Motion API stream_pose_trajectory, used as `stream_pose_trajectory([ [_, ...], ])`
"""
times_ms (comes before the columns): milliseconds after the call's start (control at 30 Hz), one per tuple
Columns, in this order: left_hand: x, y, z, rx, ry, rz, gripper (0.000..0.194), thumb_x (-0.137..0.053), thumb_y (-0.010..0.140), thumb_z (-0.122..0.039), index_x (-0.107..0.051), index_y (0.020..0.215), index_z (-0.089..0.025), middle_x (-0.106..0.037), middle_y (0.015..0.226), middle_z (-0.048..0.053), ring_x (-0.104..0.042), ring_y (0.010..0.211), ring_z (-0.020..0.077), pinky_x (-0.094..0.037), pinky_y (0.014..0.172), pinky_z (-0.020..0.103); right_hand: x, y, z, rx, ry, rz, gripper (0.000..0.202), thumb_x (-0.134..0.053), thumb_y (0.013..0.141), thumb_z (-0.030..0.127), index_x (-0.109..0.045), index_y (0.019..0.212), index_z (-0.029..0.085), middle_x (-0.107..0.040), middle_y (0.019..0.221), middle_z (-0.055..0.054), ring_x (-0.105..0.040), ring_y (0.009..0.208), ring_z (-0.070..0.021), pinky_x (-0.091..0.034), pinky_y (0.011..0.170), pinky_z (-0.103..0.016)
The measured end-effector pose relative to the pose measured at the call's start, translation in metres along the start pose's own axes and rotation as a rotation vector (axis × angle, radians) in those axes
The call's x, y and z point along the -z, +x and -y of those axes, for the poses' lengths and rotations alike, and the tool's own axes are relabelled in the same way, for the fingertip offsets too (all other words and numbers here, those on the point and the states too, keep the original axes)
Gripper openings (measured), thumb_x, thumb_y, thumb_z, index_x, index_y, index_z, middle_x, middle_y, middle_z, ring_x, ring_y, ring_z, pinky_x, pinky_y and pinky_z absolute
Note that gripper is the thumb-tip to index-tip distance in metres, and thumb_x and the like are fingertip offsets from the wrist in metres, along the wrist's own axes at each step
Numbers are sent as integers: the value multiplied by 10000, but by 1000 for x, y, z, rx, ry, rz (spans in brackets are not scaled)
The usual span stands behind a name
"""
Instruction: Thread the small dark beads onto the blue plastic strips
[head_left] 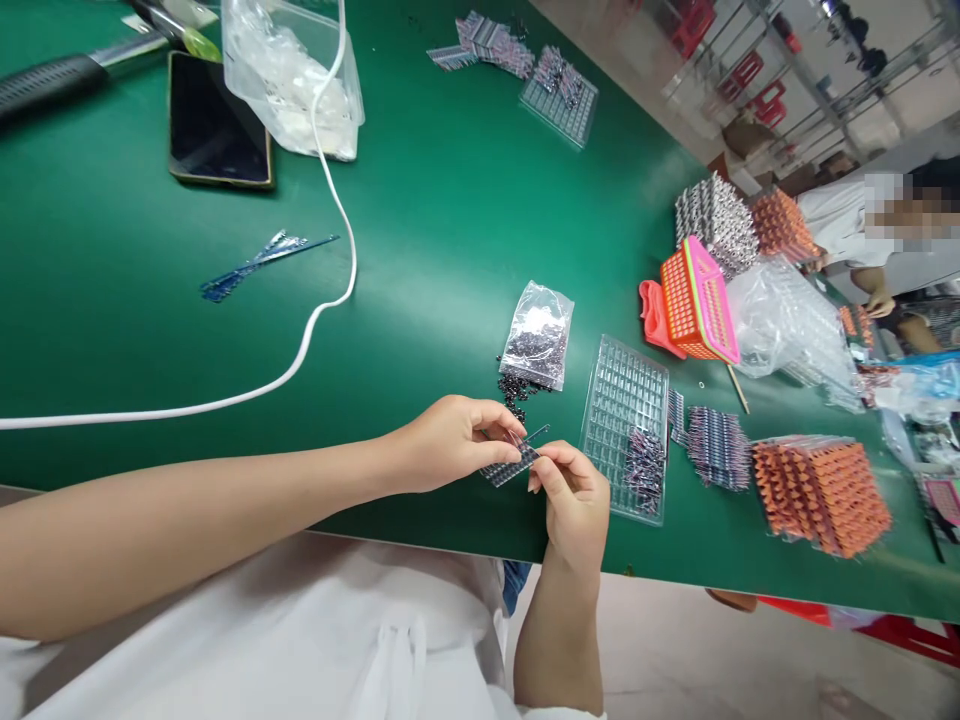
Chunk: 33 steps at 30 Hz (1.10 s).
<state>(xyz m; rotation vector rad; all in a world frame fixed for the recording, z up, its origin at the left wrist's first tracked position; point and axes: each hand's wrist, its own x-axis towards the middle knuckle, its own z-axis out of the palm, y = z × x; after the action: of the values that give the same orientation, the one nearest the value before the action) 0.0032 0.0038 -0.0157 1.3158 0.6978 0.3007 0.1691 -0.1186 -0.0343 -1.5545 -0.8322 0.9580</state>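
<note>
Near the front edge of the green table, my left hand [450,445] and my right hand [574,490] pinch a small dark gridded strip [504,472] between them. A thin pointed piece [538,434] sticks up from between the fingers; which hand holds it I cannot make out. Just beyond the hands lie loose dark beads [516,388], beside a clear bag [538,335] of similar beads. To the right of my right hand is a clear compartment tray [626,400] with a pile of small dark and pink pieces [644,470] on its near right part.
A white cable [307,330] curves across the left side, near a phone [217,125] and a plastic tub [296,85]. On the right are a basket [686,305], striped bundles [716,447] and an orange stack [821,490]. A person's hand [879,300] is at the far right.
</note>
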Motion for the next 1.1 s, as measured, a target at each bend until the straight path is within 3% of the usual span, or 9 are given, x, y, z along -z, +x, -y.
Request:
stream_pose_trajectory([
  [100,0,0,-2,-21,14,-3,168,-685,808,-333,-720,843,-172,-761,837,35,-688,813,180,-520,753,269,0,0,-1,-4,23,2,141,-743,839,352,-731,849,212,-627,774,4,-559,605,-105,-473,567,-247],
  [400,6,-4,-10,-184,312,89,229,-549,906,-327,-660,760,-190,-667,755,-8,-586,726,141,-431,698,218,0,2,1,-20,123,143,181,-775,797,383,-731,803,207,-634,766,4,-556,577,-97,-463,543,-237],
  [667,3,-9,-11,-150,232,203,207,-574,901,-343,-661,789,-192,-672,798,0,-596,771,153,-448,735,229,8,-15,21,17,-14,170,116,-727,845,334,-748,828,221,-638,790,4,-582,604,-100,-464,565,-236],
  [767,3,-7,-10,-121,216,117,248,-582,906,-397,-654,794,-188,-681,802,10,-597,765,159,-450,723,241,36,-15,23,122,-234,41,102,-681,880,311,-738,852,231,-655,812,-3,-593,657,-123,-464,606,-253],
  [867,5,-3,-8,-60,161,38,288,-610,887,-462,-649,817,-185,-678,794,18,-608,767,173,-459,715,258,85,1,24,283,-635,-296,121,-631,911,306,-728,937,239,-696,912,-30,-628,820,-175,-471,734,-291],
  [900,5,-1,-6,-39,125,17,299,-619,877,-479,-648,826,-185,-674,787,18,-611,766,177,-462,712,264,102,9,24,323,-791,-355,157,-596,930,314,-722,993,244,-702,966,-41,-633,866,-189,-469,770,-307],
  [1000,6,3,-3,-1,2,-35,309,-652,839,-497,-646,837,-188,-658,768,11,-617,762,186,-467,708,281,148,36,21,369,-907,-389,179,-613,907,338,-732,938,208,-691,952,-65,-618,863,-208,-451,730,-325],
  [1100,8,6,1,21,-92,-89,305,-683,807,-488,-647,842,-187,-661,772,7,-622,767,186,-466,719,288,174,60,15,385,-997,-334,192,-630,889,349,-743,906,195,-689,923,-70,-626,823,-206,-450,691,-327],
])
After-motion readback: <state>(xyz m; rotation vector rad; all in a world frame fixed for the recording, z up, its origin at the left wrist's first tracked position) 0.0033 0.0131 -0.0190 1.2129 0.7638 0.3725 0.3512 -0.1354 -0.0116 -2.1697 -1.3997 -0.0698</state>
